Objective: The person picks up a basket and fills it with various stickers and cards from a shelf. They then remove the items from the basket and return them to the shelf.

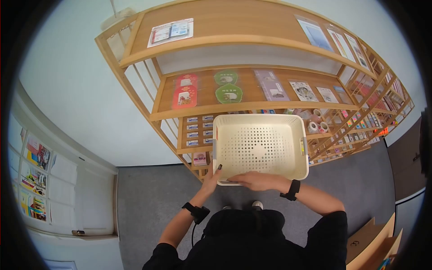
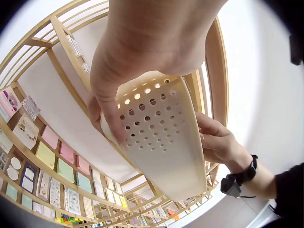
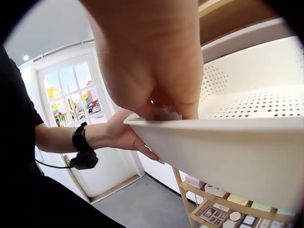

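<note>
A cream plastic basket [image 1: 256, 119], rectangular with rounded corners, a grid of round holes in its base and grey pieces at both short ends, is held up in front of the wooden shelf unit [image 1: 252, 107]. The left hand [image 1: 209, 182] grips its near corner; the right hand [image 1: 261, 181] is at the near rim, its closure unclear. Print on the green packets [image 1: 228, 93] behind is too small to read.

cream bskt [image 1: 258, 148] | rect., perf. base, grey hndls [image 1: 214, 147] | open side up | nr wood shelving [image 1: 247, 41]
</note>
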